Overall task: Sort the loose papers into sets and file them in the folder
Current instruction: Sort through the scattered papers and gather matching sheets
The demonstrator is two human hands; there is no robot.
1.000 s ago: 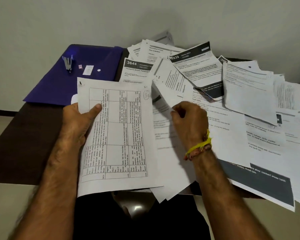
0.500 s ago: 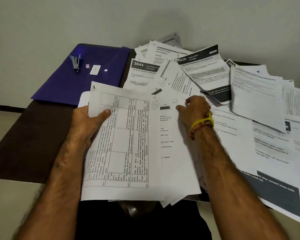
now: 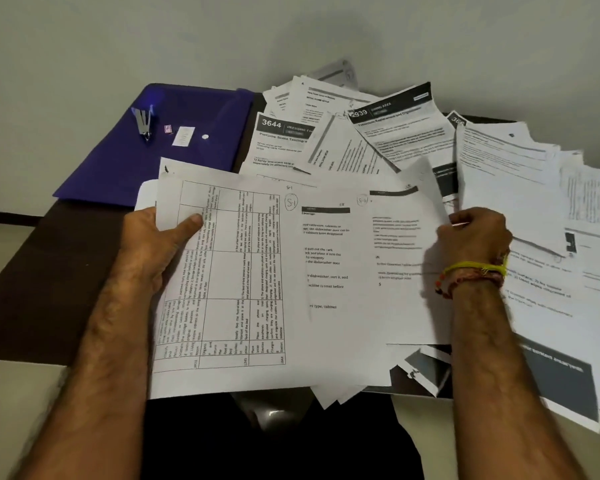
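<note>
My left hand [image 3: 160, 244] grips a small fan of printed sheets, thumb pressed on the top one, a table sheet [image 3: 229, 282] marked S-1. Behind it more sheets of the set spread to the right. My right hand [image 3: 475, 237], with a yellow thread band at the wrist, pinches the right edge of a text sheet [image 3: 398, 258] that overlaps the fan. A heap of loose papers [image 3: 499, 161] covers the right half of the dark table. The blue folder [image 3: 187, 133] lies shut at the back left.
A small stapler [image 3: 143, 122] and a white label lie on the folder. The dark table [image 3: 49, 265] shows bare wood at the left, its front edge near my arms. A pale wall stands close behind. More sheets overhang the table's right front edge.
My right hand moved from the middle of the pile out to the right, drawing a text sheet sideways. The sheets in my left hand fanned wider. The view shifted slightly.
</note>
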